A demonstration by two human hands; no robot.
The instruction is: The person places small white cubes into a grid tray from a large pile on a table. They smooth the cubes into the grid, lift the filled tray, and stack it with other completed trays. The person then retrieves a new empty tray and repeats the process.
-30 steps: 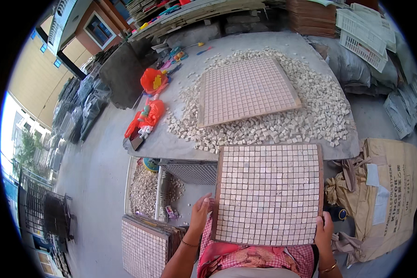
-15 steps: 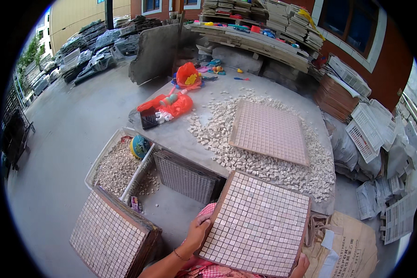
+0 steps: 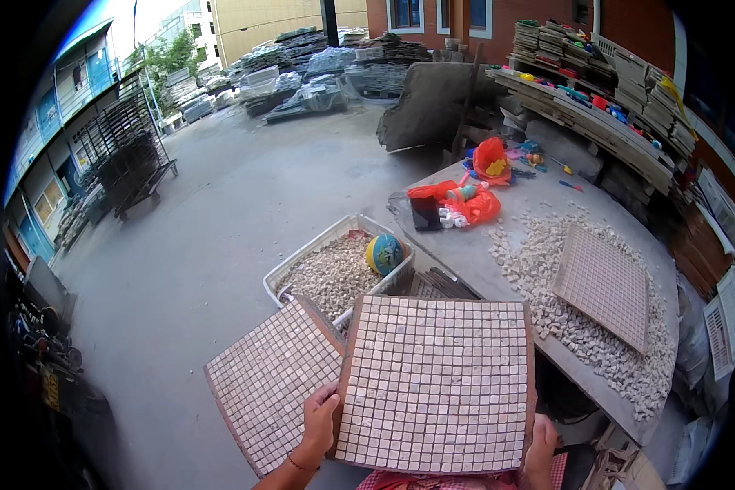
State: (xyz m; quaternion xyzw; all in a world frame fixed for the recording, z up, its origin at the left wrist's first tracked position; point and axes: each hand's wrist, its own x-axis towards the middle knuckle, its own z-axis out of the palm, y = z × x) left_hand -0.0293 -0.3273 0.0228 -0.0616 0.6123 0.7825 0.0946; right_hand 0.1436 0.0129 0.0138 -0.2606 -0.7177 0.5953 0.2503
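Between my two hands I carry a square tray filled with small pale mosaic tiles [image 3: 434, 382]. My left hand [image 3: 322, 418] grips its left edge, thumb on top. At its lower right edge my right hand [image 3: 541, 445] is closed round the rim, its fingertips hidden behind. Just left of it leans a stack of similar tile-filled trays [image 3: 278, 380], partly overlapped by the tray I hold. On the table to the right, an unfilled grid tray [image 3: 603, 286] lies on a spread of loose stone tiles [image 3: 539, 286].
Beyond the tray stands a white plastic bin [image 3: 282, 265] of stone pieces with a blue-yellow ball [image 3: 386, 255] on top. Red plastic bags [image 3: 475, 204] lie on the table [image 3: 433, 237]. A wheeled rack [image 3: 126, 155] and stacked slabs [image 3: 302, 73] stand farther off.
My view has swung left. The filled tray has moved from beside the loose tiles toward the leaning stack, and it now sits more level, with both hands still on it.
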